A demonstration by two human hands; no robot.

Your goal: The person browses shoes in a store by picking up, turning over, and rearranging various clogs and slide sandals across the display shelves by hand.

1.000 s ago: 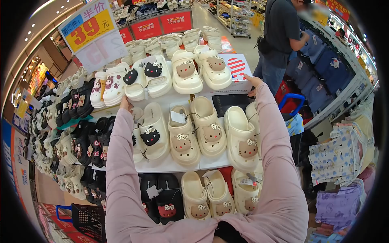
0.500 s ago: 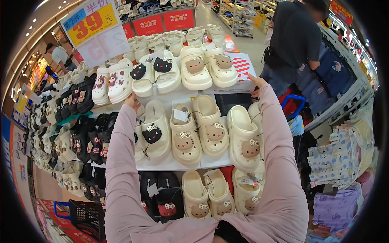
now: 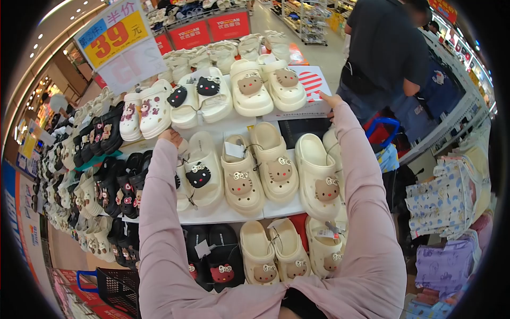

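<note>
My left hand (image 3: 171, 137) is below the white clogs with pink charms (image 3: 154, 109), beside the slides with black cat charms (image 3: 215, 101); its fingers look curled, partly hidden. My right hand (image 3: 332, 103) reaches to the right end of a white box with red stripes (image 3: 311, 87), thumb side at its edge and other fingers hidden. On that box and beside it stand cream clogs with beige cat charms (image 3: 248, 87). Between my sleeves lies a middle row of cream slides (image 3: 204, 170) and clogs (image 3: 276, 165). Black slides (image 3: 220, 250) and more cream clogs (image 3: 258, 250) form the row nearest me.
A price sign (image 3: 118, 40) rises at the upper left. Rows of dark shoes (image 3: 109, 183) extend left. A person in dark clothes (image 3: 382, 48) stands at the upper right, near a blue handle (image 3: 383, 130). Folded fabrics (image 3: 443, 196) hang right; a black basket (image 3: 119, 290) is lower left.
The person in dark clothes has come closer and appears larger than one second ago. My left hand has shifted slightly down from the upper row. My right hand remains at the striped box.
</note>
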